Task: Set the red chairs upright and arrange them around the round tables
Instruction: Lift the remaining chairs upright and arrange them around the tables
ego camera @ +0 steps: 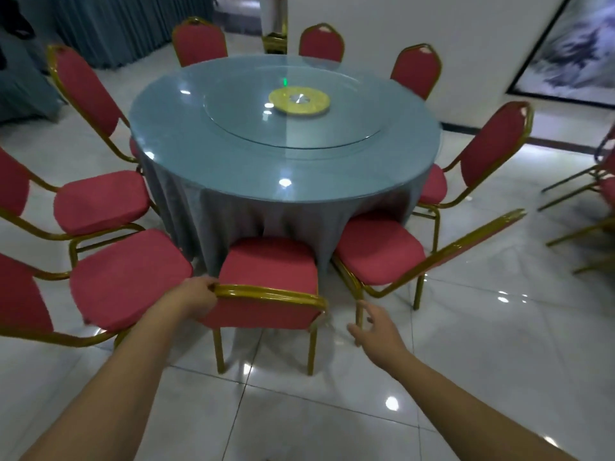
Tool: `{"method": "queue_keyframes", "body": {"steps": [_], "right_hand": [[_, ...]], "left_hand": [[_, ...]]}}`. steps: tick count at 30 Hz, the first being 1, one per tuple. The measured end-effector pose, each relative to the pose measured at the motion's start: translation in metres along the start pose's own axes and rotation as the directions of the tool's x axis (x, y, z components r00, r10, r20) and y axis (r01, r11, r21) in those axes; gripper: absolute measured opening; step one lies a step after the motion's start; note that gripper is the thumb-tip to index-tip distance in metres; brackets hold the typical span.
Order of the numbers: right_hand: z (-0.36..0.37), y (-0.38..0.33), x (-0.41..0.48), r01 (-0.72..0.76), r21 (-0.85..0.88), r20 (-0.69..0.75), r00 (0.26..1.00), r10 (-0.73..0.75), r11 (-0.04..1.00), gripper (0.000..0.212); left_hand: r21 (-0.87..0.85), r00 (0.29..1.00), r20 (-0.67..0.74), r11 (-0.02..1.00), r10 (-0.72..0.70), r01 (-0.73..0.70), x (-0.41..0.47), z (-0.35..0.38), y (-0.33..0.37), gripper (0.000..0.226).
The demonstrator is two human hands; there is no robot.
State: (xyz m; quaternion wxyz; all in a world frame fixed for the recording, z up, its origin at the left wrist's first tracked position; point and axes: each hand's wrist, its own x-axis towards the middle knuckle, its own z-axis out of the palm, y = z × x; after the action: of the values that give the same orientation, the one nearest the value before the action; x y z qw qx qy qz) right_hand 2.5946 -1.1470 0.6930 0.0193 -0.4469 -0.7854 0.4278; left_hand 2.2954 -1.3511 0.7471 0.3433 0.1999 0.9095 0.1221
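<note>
Along the left edge of the round table (283,168), three left-side chairs (100,201) stand upright on the tiled floor (332,410), seats turned toward the grey-blue tablecloth (233,211). The left hand (194,299) grips the left end of the gold top rail (266,292) of the nearest red chair (269,261), fingers curled round the tube. That chair stands upright at the table's near edge, its seat front against the hanging cloth. A glass turntable (332,128) with a gold hub (299,100) sits in the middle of the glass tabletop, and three far chairs (321,41) line the far edge. The right hand (377,327) hovers just beside the rail's right end, fingers loosely spread and holding nothing. Blur hides whether a fingertip touches the frame. Two right-side chairs (379,251) stand upright at the right edge. Well apart, by the floor's right border, more chairs (599,191) seem to lie tipped over.
</note>
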Motion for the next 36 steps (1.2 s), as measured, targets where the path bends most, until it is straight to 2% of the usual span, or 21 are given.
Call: {"method": "queue_keyframes", "body": {"steps": [2, 3, 4, 6, 8, 10, 12, 14, 17, 20, 24, 27, 30, 32, 36], "right_hand": [[-0.036, 0.024, -0.007, -0.049, 0.021, -0.071, 0.996, 0.05, 0.999, 0.052], [-0.055, 0.034, -0.008, -0.067, 0.024, -0.115, 0.991, 0.07, 0.997, 0.048], [-0.075, 0.042, -0.007, -0.079, 0.018, -0.161, 0.984, 0.081, 0.997, 0.046], [-0.114, 0.054, 0.002, -0.074, -0.004, -0.245, 0.967, 0.07, 0.997, 0.044], [-0.151, 0.065, 0.019, -0.036, -0.029, -0.306, 0.952, 0.025, 0.999, 0.045], [-0.188, 0.076, 0.048, 0.023, -0.091, -0.342, 0.938, -0.053, 0.996, 0.05], [-0.227, 0.091, 0.086, 0.043, -0.261, -0.318, 0.94, -0.127, 0.964, 0.063], [-0.267, 0.111, 0.13, -0.004, -0.519, -0.254, 0.955, -0.15, 0.855, 0.078], [-0.327, 0.146, 0.199, -0.032, -0.713, -0.162, 0.979, -0.12, 0.701, 0.084], [-0.373, 0.174, 0.245, 0.021, -0.771, -0.077, 0.989, -0.125, 0.636, 0.077], [-0.39, 0.184, 0.277, 0.249, -0.774, 0.019, 0.928, -0.371, 0.583, 0.041], [-0.39, 0.174, 0.281, 0.262, -0.791, 0.06, 0.933, -0.356, 0.553, 0.033], [-0.4, 0.174, 0.273, 0.266, -0.821, 0.1, 0.938, -0.331, 0.506, 0.031], [-0.405, 0.188, 0.254, 0.282, -0.783, 0.121, 0.943, -0.31, 0.554, 0.026], [-0.419, 0.24, 0.207, 0.321, -0.715, 0.176, 0.943, -0.284, 0.622, 0.007]], "left_hand": [[0.258, 0.997, -0.075, 0.966, 0.028, -0.008, -0.006, 0.001, 0.032, 0.058], [0.328, 0.984, -0.128, 0.942, 0.121, -0.073, -0.01, 0.006, 0.053, 0.061], [0.326, 0.955, -0.157, 0.926, 0.251, -0.19, -0.013, 0.013, 0.077, 0.063], [0.191, 0.876, -0.123, 0.877, 0.466, -0.44, -0.021, 0.033, 0.129, 0.062], [0.128, 0.817, -0.045, 0.814, 0.575, -0.566, -0.025, 0.063, 0.179, 0.062], [0.077, 0.784, 0.011, 0.781, 0.621, -0.62, -0.022, 0.095, 0.225, 0.065], [0.019, 0.766, 0.044, 0.766, 0.641, -0.642, -0.015, 0.129, 0.268, 0.071], [-0.015, 0.766, 0.049, 0.767, 0.641, -0.642, -0.004, 0.164, 0.311, 0.079], [-0.086, 0.815, 0.03, 0.814, 0.578, -0.574, 0.016, 0.212, 0.378, 0.092], [-0.171, 0.893, 0.025, 0.882, 0.449, -0.439, 0.034, 0.254, 0.44, 0.096], [-0.116, 0.936, -0.007, 0.93, 0.351, -0.35, 0.057, 0.292, 0.496, 0.08], [-0.098, 0.953, -0.082, 0.949, 0.293, -0.3, 0.059, 0.306, 0.511, 0.053], [0.014, 0.947, -0.071, 0.95, 0.314, -0.313, 0.05, 0.307, 0.524, 0.036], [0.083, 0.924, 0.002, 0.92, 0.383, -0.382, 0.043, 0.306, 0.531, 0.04], [0.216, 0.856, 0.313, 0.847, 0.411, -0.486, 0.018, 0.326, 0.539, 0.077]]}}
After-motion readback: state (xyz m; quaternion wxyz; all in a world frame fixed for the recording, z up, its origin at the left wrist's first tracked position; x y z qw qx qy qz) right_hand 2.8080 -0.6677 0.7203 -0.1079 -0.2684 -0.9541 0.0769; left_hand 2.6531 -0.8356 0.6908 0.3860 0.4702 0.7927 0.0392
